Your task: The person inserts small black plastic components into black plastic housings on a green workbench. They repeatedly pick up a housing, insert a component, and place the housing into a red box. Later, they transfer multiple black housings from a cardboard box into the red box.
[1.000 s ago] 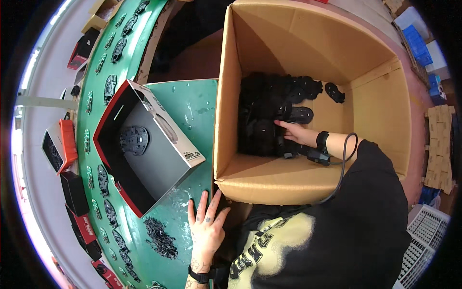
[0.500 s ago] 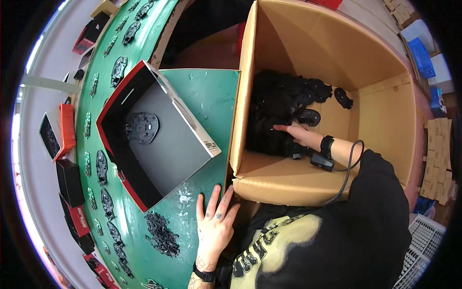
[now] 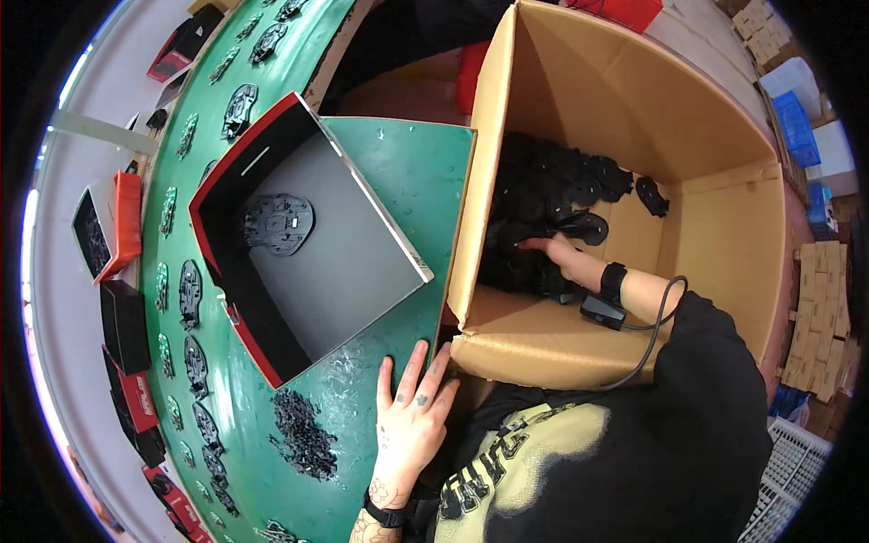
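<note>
My right hand (image 3: 558,253) is deep in a large cardboard carton (image 3: 724,226), among a heap of black plastic mouse shells (image 3: 534,190). One finger or the thumb points left across the heap; the other fingers are hidden, so I cannot tell whether they grip a shell. Flat on the green table (image 3: 398,172), beside the carton's near corner, lies my left hand (image 3: 414,421), fingers spread and nothing held. Ahead of it stands a tilted open box (image 3: 353,262), grey inside with a red edge, holding a single black mouse base (image 3: 279,224).
A pile of small black plastic pieces (image 3: 306,434) lies left of my left hand. Along the left, a green belt (image 3: 235,172) carries mouse bases (image 3: 190,294) and small circuit boards (image 3: 168,211). Beyond it stand a red bin (image 3: 128,226) and several boxes. White crates (image 3: 787,471) sit at lower right.
My right hand stays in the heap and has shifted slightly among the shells. The view has turned a little, and the belt's parts have moved toward the near end.
</note>
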Tool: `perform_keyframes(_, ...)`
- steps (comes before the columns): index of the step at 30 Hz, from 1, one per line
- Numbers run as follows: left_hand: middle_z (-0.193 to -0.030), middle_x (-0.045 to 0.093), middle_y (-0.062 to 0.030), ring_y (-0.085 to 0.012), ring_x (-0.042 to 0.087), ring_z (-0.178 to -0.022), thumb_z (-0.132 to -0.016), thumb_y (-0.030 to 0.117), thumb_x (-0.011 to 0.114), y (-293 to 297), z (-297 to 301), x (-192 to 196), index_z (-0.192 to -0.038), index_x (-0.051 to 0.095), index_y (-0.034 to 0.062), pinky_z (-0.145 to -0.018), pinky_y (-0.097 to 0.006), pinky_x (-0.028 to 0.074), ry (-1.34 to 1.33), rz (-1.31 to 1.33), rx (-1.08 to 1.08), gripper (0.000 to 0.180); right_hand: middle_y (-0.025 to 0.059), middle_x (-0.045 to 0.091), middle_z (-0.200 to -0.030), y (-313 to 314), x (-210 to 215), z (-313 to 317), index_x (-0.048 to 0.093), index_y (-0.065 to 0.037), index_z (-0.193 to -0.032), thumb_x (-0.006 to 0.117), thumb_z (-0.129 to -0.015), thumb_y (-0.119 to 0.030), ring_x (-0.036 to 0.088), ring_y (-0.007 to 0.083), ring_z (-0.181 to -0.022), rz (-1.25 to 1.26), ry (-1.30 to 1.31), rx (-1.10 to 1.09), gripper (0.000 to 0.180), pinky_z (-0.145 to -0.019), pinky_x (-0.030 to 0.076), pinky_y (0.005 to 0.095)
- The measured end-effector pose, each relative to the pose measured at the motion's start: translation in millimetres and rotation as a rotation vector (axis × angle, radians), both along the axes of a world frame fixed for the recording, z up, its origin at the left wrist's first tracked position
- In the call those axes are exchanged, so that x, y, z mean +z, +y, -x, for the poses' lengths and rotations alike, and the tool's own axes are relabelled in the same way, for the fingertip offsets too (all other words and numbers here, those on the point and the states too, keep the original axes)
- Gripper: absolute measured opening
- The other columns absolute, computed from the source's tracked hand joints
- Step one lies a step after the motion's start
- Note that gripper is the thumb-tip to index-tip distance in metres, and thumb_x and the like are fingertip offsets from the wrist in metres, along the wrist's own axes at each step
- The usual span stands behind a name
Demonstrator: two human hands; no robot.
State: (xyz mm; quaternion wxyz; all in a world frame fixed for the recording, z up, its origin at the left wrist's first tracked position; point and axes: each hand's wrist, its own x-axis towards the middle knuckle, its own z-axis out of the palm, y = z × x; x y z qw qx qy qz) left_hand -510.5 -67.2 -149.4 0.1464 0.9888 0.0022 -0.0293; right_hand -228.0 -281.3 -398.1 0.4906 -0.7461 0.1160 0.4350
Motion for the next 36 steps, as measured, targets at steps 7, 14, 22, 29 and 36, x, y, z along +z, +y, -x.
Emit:
perform_keyframes(7, -0.138, 0.051, -0.0041, -0.0266, 0.036, -0.139, -0.067, 0.0, 0.062, 1, 3, 0, -0.094, 0.072, 0.0164, -0.113, -0.057, 0.023, 0.009, 0.004, 0.01, 0.033, 0.0215, 0.055, -0.127, 22, 79, 5, 0.058, 0.009, -0.114, 0.085, -0.065, -0.036, 0.051, 0.0266, -0.119, 0.124, -0.056, 0.151, 0.071, -0.097, 0.042, 0.0343)
perform_keyframes(14, -0.139, 0.051, -0.0041, -0.0265, 0.035, -0.139, -0.066, 0.0, 0.063, 1, 3, -1, -0.093, 0.072, 0.0158, -0.113, -0.057, 0.023, -0.013, 0.006, -0.001, 0.032, 0.0188, 0.052, -0.131, 20, -4, -3, 0.03, 0.012, -0.138, 0.09, -0.06, -0.032, 0.049, 0.0266, -0.122, 0.0, -0.334, 0.115, 0.107, -0.103, 0.039, 0.0356)
perform_keyframes(22, -0.139, 0.05, -0.0041, -0.0259, 0.033, -0.14, -0.066, 0.0, 0.063, 3, 6, -2, -0.093, 0.071, 0.0154, -0.113, -0.057, 0.023, -0.037, 0.02, -0.009, 0.032, 0.0224, 0.047, -0.138, 18, -2, -10, 0.027, 0.008, -0.143, 0.091, -0.057, -0.039, 0.044, 0.0311, -0.129, -0.076, -0.358, 0.369, 0.117, -0.107, 0.036, 0.0353)
perform_keyframes(29, -0.14, 0.049, -0.0042, -0.0255, 0.032, -0.141, -0.066, 0.0, 0.063, 5, 12, -5, -0.094, 0.071, 0.0149, -0.114, -0.056, 0.023, -0.05, 0.015, -0.006, 0.033, 0.023, 0.047, -0.139, 39, 28, 10, 0.026, 0.002, -0.147, 0.087, -0.066, -0.03, 0.045, 0.0318, -0.129, -0.149, -0.296, 0.183, 0.106, -0.11, 0.03, 0.0348)
perform_keyframes(36, -0.14, 0.049, -0.0035, -0.025, 0.032, -0.141, -0.067, -0.002, 0.063, 7, 16, -5, -0.094, 0.071, 0.0141, -0.115, -0.055, 0.022, -0.078, 0.051, -0.008, 0.033, 0.0095, 0.065, -0.111, 10, 47, 2, 0.03, -0.003, -0.146, 0.075, -0.078, -0.009, 0.062, 0.0181, -0.1, -0.413, -0.085, 0.005, 0.082, -0.089, 0.049, 0.0317)
